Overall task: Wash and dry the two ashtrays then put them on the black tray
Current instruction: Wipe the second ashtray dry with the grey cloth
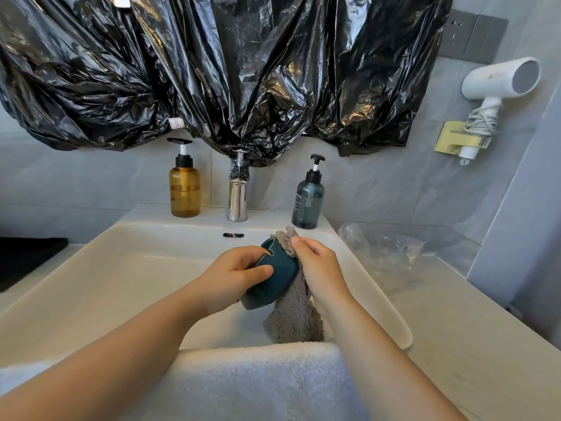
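Over the white sink [100, 268] my left hand [233, 271] grips a dark teal ashtray [273, 278], tilted on its side with its rim pointing away from me. My right hand [318, 265] holds a grey fluffy cloth [291, 317] pressed against the ashtray's right side; the cloth hangs down into the basin. A black tray [27, 256] lies on the counter at the far left, only partly in view. I see only one ashtray.
A chrome tap [237, 199] stands behind the basin between an amber pump bottle [184, 189] and a blue-grey pump bottle [308, 202]. A white towel [258, 381] drapes over the sink's near edge. Crumpled clear plastic [385, 250] lies on the right counter. Black plastic sheeting [212, 71] hangs above.
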Demonstrator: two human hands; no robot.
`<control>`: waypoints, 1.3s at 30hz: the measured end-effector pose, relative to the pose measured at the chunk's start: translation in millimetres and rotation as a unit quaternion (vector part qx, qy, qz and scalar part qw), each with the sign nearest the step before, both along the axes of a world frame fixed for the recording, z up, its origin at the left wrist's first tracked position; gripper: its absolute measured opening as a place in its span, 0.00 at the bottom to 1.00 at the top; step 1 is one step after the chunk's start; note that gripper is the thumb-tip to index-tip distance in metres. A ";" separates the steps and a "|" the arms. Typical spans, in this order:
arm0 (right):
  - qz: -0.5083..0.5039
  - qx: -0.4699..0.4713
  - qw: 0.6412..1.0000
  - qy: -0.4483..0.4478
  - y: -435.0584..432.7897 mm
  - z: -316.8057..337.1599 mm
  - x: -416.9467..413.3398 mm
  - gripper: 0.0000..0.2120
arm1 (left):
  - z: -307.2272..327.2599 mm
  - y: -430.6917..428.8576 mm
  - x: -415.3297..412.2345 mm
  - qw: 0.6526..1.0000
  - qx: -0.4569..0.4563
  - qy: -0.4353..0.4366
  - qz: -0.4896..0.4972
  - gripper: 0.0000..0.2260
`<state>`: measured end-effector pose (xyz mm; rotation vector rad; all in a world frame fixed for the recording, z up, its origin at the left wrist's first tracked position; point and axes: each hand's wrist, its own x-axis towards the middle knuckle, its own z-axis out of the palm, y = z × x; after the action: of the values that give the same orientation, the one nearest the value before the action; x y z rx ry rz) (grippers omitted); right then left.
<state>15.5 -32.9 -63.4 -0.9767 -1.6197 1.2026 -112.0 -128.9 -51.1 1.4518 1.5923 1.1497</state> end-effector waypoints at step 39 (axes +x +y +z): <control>0.001 0.222 0.971 -0.091 -9.5 -1.9 0.7 0.13 | -0.7 -0.6 -4.9 0.998 0.005 0.059 0.007 0.06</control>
<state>16.3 -42.4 -65.3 -0.8090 -1.9262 0.7154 -116.9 -129.5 -51.8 1.5433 1.6811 1.0982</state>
